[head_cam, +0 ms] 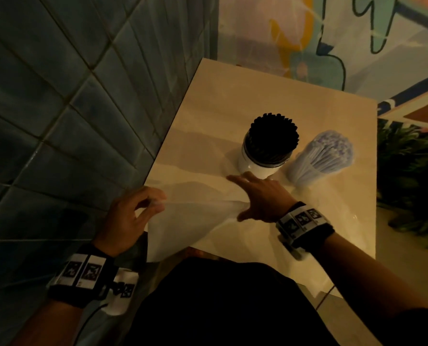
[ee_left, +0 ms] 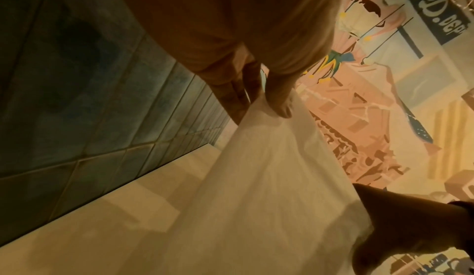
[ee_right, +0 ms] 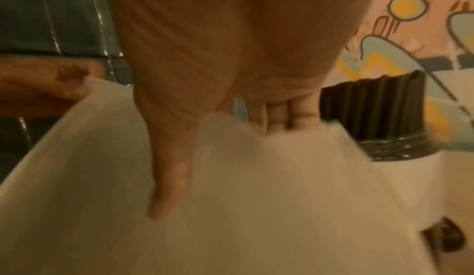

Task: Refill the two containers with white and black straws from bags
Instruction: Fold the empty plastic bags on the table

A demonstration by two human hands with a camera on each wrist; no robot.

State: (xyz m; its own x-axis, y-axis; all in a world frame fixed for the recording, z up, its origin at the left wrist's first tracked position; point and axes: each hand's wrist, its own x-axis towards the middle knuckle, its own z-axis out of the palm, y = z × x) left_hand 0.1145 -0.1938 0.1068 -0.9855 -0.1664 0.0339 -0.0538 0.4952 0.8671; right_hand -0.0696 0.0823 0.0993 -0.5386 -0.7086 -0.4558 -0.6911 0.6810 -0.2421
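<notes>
On the beige table [head_cam: 232, 101] tucked into the corner by the blue tiled wall [head_cam: 58, 108], both hands are busy with a thin translucent bag [head_cam: 190, 221] that lies flat near the front edge. Left hand [head_cam: 130, 216] comes in from the lower left with the wrist bent; thumb and fingertips [ee_left: 282, 109] are pinching the bag's left end and lifting that corner a bit, so the plastic fans out from the pinch toward the table. You can see it really well from the left wrist view, the film spreads down from the fingers like a sheet.

Right hand [head_cam: 260, 196] reaches across from the right, forearm angled over the table's front right part, palm down. Its fingers are straight and close together on top of the bag, with the thumb [ee_right: 169, 178] stuck out to the side and lying along the plastic. So that hand is flat and pressing, not gripping. The bag looks empty as far as I can tell, though the shots are a bit blurry.

Just beyond the right hand's fingertips stands a white container [head_cam: 257, 163] packed with black straws [head_cam: 272, 133], upright. Right beside it on its right is the other bunch, white straws [head_cam: 325, 153], leaning out to the right; their container is hard to make out. A painted mural [head_cam: 332, 33] covers the back wall and some green plants [head_cam: 412, 176] sit off the table's right side.
</notes>
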